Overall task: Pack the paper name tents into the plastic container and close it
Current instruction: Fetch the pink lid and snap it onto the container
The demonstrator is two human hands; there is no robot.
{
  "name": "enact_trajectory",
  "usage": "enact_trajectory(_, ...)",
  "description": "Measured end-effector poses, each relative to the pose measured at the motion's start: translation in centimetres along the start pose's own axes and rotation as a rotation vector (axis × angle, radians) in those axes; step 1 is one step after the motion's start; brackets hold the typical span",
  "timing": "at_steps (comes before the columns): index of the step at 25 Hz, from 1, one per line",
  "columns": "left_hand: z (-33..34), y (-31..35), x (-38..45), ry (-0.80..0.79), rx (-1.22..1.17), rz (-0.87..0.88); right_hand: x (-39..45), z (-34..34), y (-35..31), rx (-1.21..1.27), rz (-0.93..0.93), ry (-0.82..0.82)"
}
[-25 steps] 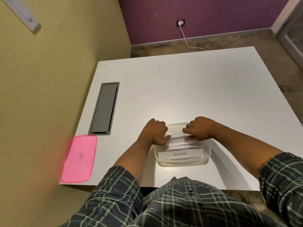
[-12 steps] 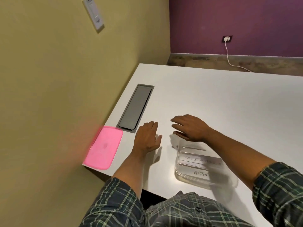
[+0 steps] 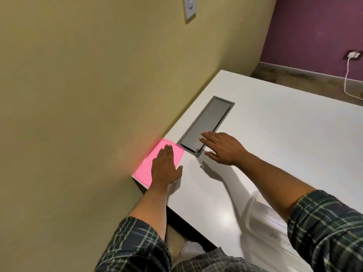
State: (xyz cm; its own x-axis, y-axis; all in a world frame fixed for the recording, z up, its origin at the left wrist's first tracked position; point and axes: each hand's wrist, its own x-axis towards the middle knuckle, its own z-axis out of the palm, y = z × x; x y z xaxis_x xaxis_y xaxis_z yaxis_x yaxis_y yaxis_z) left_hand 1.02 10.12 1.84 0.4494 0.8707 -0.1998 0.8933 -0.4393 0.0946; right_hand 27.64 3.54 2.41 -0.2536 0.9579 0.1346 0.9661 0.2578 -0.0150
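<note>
A pink plastic lid lies flat at the table's near left corner, against the wall. My left hand rests flat on top of it, fingers together and thumb out to the right. My right hand hovers open with spread fingers over the table, just right of the lid and over the near end of the grey hatch. The clear plastic container sits uncovered at the lower right, partly hidden by my right forearm. White paper name tents lie inside it, one with handwritten letters.
A grey rectangular cable hatch is set into the white table beyond the lid. The yellow wall borders the table's left edge. A wall socket with a white cable is at the far right.
Both hands left the container and moved left. My left hand went from the table beside the lid onto the lid. The view swung left, pushing the container to the lower right.
</note>
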Motion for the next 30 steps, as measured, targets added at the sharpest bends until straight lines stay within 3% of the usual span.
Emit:
enact_trajectory(9,1.4,-8.6,2.6,-0.117,-0.017,-0.235,9.4,5.2,-4.8,0.132,0.131,-0.093)
enact_trajectory(16,4.3,-10.7,3.9,-0.328,-0.076,-0.282,14.1,8.6,-7.8,0.179,0.275,-0.337)
enact_trajectory(22,6.1,-11.2,4.4,-0.404,-0.095,-0.293,15.3,10.6,-9.1,0.231,0.454,-0.332)
enact_trajectory(30,6.6,-11.3,4.2,-0.431,-0.068,-0.263,16.0,11.4,-8.4,0.613,0.743,-0.284)
